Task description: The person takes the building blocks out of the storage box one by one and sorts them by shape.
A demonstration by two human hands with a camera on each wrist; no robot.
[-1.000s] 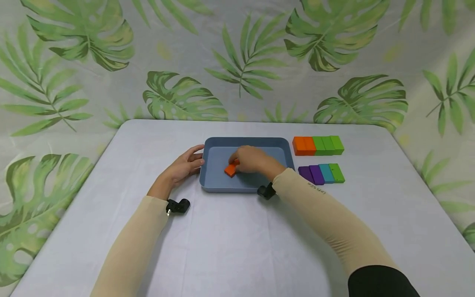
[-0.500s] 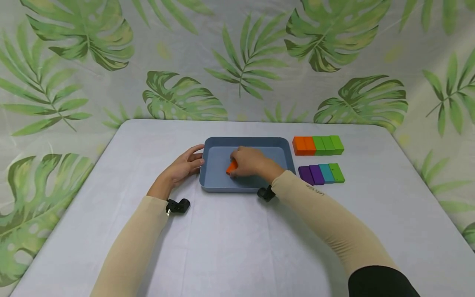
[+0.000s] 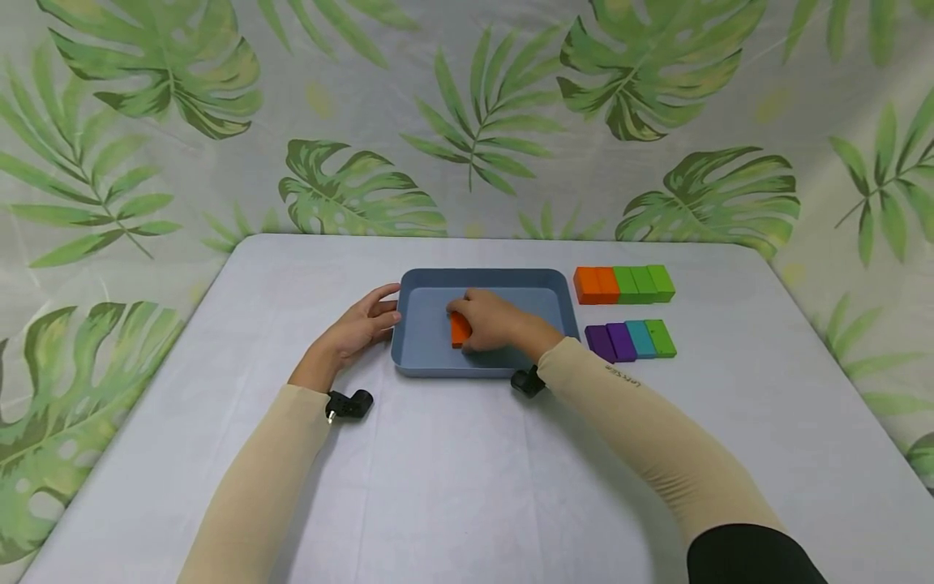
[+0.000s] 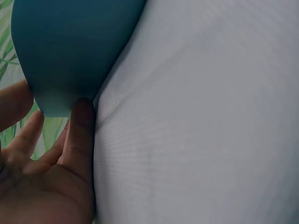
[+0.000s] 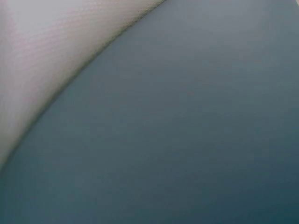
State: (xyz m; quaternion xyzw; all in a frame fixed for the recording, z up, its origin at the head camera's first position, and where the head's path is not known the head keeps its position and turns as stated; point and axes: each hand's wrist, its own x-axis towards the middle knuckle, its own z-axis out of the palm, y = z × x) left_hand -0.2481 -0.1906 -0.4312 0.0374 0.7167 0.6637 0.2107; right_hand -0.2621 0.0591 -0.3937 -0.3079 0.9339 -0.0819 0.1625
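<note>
An orange block (image 3: 460,330) sits inside the blue-grey tray (image 3: 430,367), pinched at its far and near ends between the fingers and thumb of my right hand (image 3: 498,321). The hand covers part of the block's right side. At the tray's left end is my left hand (image 3: 367,323), its fingers extended and touching the outer wall. The left wrist view shows that hand (image 4: 51,172) up close, with fingertips against the tray's side (image 4: 74,60). Only the tray's surface (image 5: 177,121) and a strip of white cloth fill the right wrist view; no hand shows there.
To the right of the tray lies a far row of orange blocks (image 3: 597,285) and green blocks (image 3: 644,284). A nearer row has purple blocks (image 3: 611,343), a blue block (image 3: 641,340) and a green block (image 3: 661,338). White cloth (image 3: 438,487) covers the table.
The orange block has turned from a slanted position to lie nearly straight front to back. My right fingers have shifted around it. The left hand holds its place.
</note>
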